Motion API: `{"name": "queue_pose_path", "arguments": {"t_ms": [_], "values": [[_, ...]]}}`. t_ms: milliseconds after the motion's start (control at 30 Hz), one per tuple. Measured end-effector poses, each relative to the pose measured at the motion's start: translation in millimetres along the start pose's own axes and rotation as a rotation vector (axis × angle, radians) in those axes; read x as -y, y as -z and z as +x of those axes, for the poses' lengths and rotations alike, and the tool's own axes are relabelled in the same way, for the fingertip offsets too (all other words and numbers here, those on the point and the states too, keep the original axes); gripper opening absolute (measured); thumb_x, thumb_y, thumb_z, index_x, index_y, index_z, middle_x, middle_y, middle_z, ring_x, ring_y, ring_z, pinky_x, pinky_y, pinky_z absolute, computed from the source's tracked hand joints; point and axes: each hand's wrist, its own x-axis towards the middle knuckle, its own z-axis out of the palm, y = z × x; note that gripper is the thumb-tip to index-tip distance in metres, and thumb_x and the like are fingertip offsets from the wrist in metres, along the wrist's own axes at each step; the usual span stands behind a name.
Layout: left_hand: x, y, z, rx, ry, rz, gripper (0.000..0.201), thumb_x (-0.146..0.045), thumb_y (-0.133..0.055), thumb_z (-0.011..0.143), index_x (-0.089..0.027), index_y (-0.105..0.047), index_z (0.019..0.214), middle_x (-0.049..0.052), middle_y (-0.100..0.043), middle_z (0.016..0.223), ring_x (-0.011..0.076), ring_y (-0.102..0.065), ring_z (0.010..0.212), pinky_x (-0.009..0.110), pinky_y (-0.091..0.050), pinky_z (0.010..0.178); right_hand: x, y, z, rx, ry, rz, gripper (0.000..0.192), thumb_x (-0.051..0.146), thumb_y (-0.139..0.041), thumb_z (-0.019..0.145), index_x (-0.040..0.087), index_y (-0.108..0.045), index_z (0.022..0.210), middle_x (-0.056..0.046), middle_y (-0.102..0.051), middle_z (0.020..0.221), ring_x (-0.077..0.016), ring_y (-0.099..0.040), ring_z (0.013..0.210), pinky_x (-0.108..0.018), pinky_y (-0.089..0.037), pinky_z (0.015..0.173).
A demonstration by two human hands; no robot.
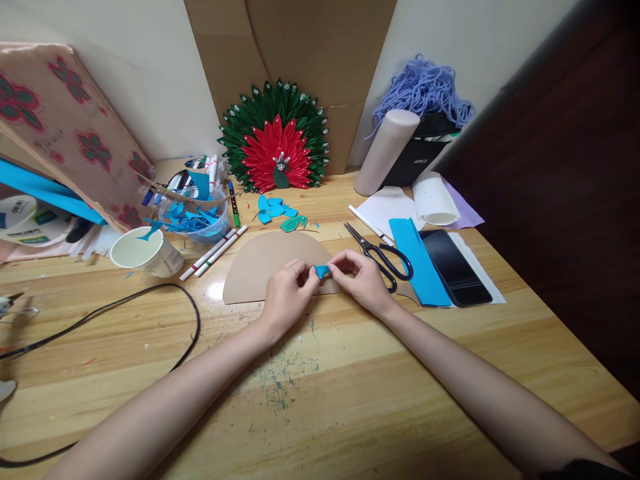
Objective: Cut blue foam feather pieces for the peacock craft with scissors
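Note:
A small piece of blue paper is pinched between both of my hands. My left hand grips its left end with thumb and fingers closed. At its right end, my right hand holds it in the same way. Beneath them lies a half-round sheet of brown cardboard, partly covered by my hands. Just beyond the cardboard rest several blue paper petals and a green bird-shaped cutout. Black-handled scissors lie to the right of my right hand.
A folded blue paper strip and a phone lie at right. Leftward are a paper cup, a tub of blue scraps, markers and a looping black cable. A red-green paper peacock stands behind.

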Motion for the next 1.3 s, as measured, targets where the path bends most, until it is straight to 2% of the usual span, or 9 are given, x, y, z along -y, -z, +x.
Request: {"name": "queue_pose_path", "arguments": {"t_ms": [100,267,400,467,567,667,933,1100,1300], "values": [[1.1,0.1,-0.2,-0.019,0.015,-0.004,0.023,-0.028,-0.046,0.086,-0.016,-0.063,0.076,0.001,-0.061,0.070,0.0114,-0.049,0.060,0.023,-0.036,0.057,-0.2,-0.1,0.2,-0.032,0.004,0.019,0.012,0.031,-0.060,0.079,0.018,-0.059,0.078,-0.003,-0.063,0.074,-0.0154,-0.061,0.068,-0.028,-0.052,0.065],[-1.3,1.2,-1.2,0.013,-0.045,0.007,0.022,-0.029,-0.047,0.087,-0.017,-0.064,0.080,0.002,-0.062,0.074,0.0124,-0.051,0.065,0.024,-0.037,0.061,5.5,0.5,-1.7,0.040,0.116,-0.060,0.010,0.028,-0.060,0.080,0.019,-0.062,0.084,-0.004,-0.064,0.083,-0.0168,-0.061,0.076,-0.030,-0.051,0.070],[-3.2,2.1,-0.3,-0.001,0.010,-0.050,0.032,-0.037,-0.041,0.090,-0.017,-0.063,0.078,0.004,-0.065,0.075,0.0141,-0.055,0.067,0.025,-0.039,0.063,10.0,2.7,-3.0,-0.061,0.260,-0.199,0.007,0.026,-0.058,0.082,0.021,-0.063,0.079,-0.004,-0.063,0.078,-0.0177,-0.059,0.074,-0.032,-0.049,0.070],[-3.7,2.7,0.3,0.043,0.072,-0.156,0.046,-0.044,-0.033,0.092,-0.017,-0.064,0.073,0.005,-0.066,0.070,0.0147,-0.057,0.065,0.025,-0.041,0.062,11.2,4.3,-3.8,-0.118,0.349,-0.256,0.006,0.024,-0.059,0.082,0.022,-0.064,0.080,-0.004,-0.064,0.078,-0.0186,-0.059,0.075,-0.034,-0.048,0.072],[-4.9,4.3,1.2,0.201,0.115,-0.363,0.057,-0.050,-0.027,0.093,-0.016,-0.067,0.071,0.005,-0.066,0.063,0.0139,-0.056,0.057,0.025,-0.041,0.057,11.6,6.5,-5.8,-0.156,0.475,-0.336,0.008,0.022,-0.059,0.082,0.025,-0.067,0.083,-0.004,-0.066,0.081,-0.0197,-0.060,0.079,-0.036,-0.047,0.074],[-7.2,6.8,2.6,0.291,0.111,-0.531,0.053,-0.049,-0.033,0.091,-0.015,-0.069,0.072,0.005,-0.066,0.062,0.0124,-0.054,0.055,0.024,-0.041,0.054,10.6,8.0,-7.8,-0.178,0.550,-0.407,0.012,0.022,-0.060,0.082,0.027,-0.069,0.086,-0.004,-0.066,0.086,-0.0198,-0.061,0.081,-0.037,-0.047,0.074],[-10.6,12.6,7.0,0.305,0.197,-0.670,0.039,-0.044,-0.048,0.083,-0.015,-0.069,0.068,0.004,-0.061,0.056,0.0103,-0.049,0.051,0.022,-0.037,0.048,7.6,10.2,-6.4,-0.194,0.632,-0.461,0.015,0.021,-0.062,0.082,0.030,-0.071,0.089,-0.005,-0.064,0.093,-0.0195,-0.060,0.085,-0.037,-0.046,0.074],[-8.3,14.9,12.6,0.341,0.243,-0.750,0.029,-0.036,-0.055,0.080,-0.015,-0.067,0.065,0.004,-0.065,0.062,0.0098,-0.054,0.055,0.022,-0.041,0.055,7.1,11.9,-5.5,-0.145,0.695,-0.455,0.018,0.019,-0.065,0.079,0.031,-0.070,0.092,-0.004,-0.064,0.095,-0.0189,-0.059,0.086,-0.036,-0.046,0.075],[-4.6,17.3,18.0,0.387,0.349,-0.804,0.022,-0.033,-0.059,0.077,-0.013,-0.069,0.074,0.007,-0.070,0.073,0.0112,-0.059,0.064,0.023,-0.045,0.063,7.6,10.5,-4.6,-0.169,0.727,-0.492,0.018,0.016,-0.065,0.078,0.029,-0.069,0.090,-0.004,-0.063,0.093,-0.0192,-0.059,0.086,-0.037,-0.048,0.075]]}}
